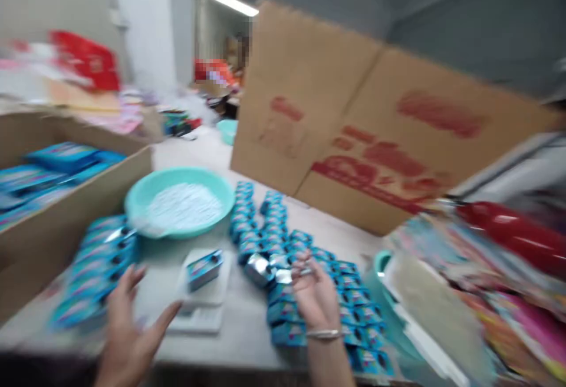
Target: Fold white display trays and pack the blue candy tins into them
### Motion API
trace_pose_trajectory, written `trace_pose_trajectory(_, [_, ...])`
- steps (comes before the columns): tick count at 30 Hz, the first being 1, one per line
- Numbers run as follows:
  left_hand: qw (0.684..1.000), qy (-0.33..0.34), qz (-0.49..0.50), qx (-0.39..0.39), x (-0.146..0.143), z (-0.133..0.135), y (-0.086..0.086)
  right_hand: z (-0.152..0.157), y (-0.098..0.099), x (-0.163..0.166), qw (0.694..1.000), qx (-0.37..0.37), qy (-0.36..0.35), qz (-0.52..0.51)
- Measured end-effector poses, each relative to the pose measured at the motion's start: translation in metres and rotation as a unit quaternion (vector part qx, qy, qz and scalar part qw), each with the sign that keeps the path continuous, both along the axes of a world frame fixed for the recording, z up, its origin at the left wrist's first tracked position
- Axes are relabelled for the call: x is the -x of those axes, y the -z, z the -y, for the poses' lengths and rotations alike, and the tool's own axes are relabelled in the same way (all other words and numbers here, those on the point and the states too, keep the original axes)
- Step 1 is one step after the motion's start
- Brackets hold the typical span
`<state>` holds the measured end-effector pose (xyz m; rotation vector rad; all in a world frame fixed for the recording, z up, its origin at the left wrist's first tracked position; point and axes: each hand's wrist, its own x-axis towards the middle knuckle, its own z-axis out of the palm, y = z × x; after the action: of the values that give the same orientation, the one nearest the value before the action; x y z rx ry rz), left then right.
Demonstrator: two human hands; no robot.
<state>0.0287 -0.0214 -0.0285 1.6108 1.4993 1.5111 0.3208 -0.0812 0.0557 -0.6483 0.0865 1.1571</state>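
Head view, blurred: the counter (pixel 247 331) is crowded, with an open carton (pixel 66 222) on the left, a tilted cardboard sheet (pixel 375 127) far, and bright wrappers (pixel 508 328) piled at right. Bare room lies only near its edge, around the scale (pixel 198 315). The left hand (pixel 128 334) hovers open, fingers spread, beside stacked blue packets (pixel 95 269). The right hand (pixel 316 298) pinches a silvery packet (pixel 260 270) over rows of blue boxes (pixel 283 236).
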Motion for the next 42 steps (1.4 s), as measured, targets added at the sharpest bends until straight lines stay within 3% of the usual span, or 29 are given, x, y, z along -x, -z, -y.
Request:
trace_pose_trajectory(3, [0.998,-0.016,0.046,0.038,0.031,0.026,0.005,-0.011,0.007,-0.001,0.999,0.007,-0.03,0.009])
trace_pose_trajectory(9, [0.99,-0.064,0.12,0.029,0.056,0.053,0.006,-0.022,0.013,0.01,0.996,0.052,-0.051,0.045])
trace_pose_trajectory(16, [0.989,-0.056,0.136,0.011,0.059,0.05,0.007,-0.04,0.021,0.023,0.987,0.13,-0.036,0.082])
trace_pose_trajectory(23, [0.992,-0.005,0.129,0.014,0.049,0.044,0.014,-0.059,0.025,0.035,0.985,0.148,-0.045,0.082])
trace_pose_trajectory(27, [0.997,0.036,0.049,0.043,0.031,0.028,0.008,-0.071,0.023,0.055,0.981,0.147,-0.057,0.109])
trace_pose_trajectory(32, [0.982,0.144,-0.119,0.011,-0.009,-0.018,-0.012,-0.091,0.023,0.095,0.979,0.108,-0.085,0.148])
trace_pose_trajectory(36, [0.973,0.172,-0.155,-0.013,-0.034,-0.045,-0.016,-0.103,0.026,0.121,0.977,0.061,-0.077,0.187])
trace_pose_trajectory(42, [0.968,0.18,-0.173,-0.009,-0.043,-0.051,-0.014,-0.108,0.033,0.136,0.957,0.034,-0.034,0.285])
